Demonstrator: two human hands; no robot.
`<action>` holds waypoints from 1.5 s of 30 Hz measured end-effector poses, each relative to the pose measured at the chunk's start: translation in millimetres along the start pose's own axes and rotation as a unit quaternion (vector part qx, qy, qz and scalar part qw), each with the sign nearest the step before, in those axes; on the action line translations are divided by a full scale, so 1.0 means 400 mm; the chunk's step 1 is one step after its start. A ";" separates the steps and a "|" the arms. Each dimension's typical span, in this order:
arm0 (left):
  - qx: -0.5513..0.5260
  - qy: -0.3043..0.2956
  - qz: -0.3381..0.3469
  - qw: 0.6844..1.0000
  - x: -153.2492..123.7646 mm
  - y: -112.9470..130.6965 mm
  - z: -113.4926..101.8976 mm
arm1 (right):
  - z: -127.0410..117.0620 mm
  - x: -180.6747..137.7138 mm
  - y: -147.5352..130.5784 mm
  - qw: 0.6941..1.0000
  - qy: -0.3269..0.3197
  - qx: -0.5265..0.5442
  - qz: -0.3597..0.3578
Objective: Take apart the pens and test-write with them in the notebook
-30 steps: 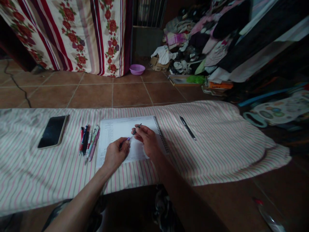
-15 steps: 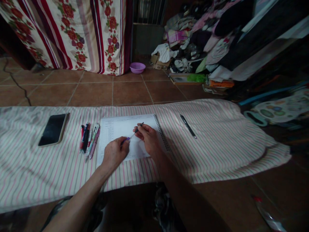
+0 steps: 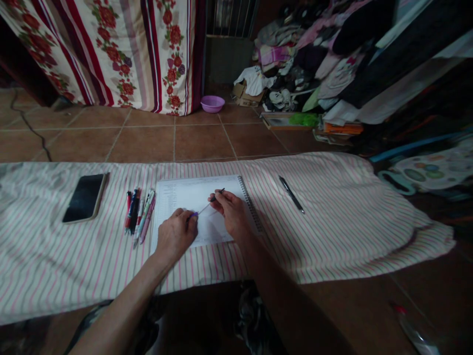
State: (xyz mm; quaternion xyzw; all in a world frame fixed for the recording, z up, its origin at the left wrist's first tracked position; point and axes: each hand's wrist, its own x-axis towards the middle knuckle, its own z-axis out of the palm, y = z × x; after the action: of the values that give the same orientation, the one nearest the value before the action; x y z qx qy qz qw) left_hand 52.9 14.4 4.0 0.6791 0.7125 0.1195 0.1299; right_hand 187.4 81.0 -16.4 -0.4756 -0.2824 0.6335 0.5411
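A spiral notebook point(image 3: 186, 195) lies open on a striped cloth point(image 3: 332, 222) spread on the floor. Above its page both hands hold one pen point(image 3: 205, 207) between them. My left hand point(image 3: 176, 235) is closed on the purple end, and my right hand point(image 3: 231, 214) pinches the dark end. A thin light middle part of the pen shows between the two hands. Left of the notebook lie several pens point(image 3: 139, 215) side by side. A single black pen point(image 3: 291, 194) lies on the cloth to the right.
A dark phone point(image 3: 84, 197) rests on the cloth at the left. Beyond the cloth are brown floor tiles point(image 3: 148, 140), a flowered curtain point(image 3: 121, 54), a purple bowl point(image 3: 212, 103) and a heap of clothes point(image 3: 314, 64). A bottle point(image 3: 414, 333) lies at the lower right.
The hands have drawn slightly apart along the pen, showing more of its thin middle part. The view has shifted a little.
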 end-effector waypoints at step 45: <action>0.044 0.091 0.086 0.991 0.010 -0.085 0.007 | 0.001 -0.002 0.007 1.000 0.012 0.003 -0.015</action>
State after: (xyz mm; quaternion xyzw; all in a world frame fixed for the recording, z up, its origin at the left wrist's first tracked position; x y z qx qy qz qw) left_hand 21.7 16.9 -10.6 0.7293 0.6648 0.1599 0.0238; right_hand 186.0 79.8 -18.5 -0.4775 -0.2811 0.6202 0.5553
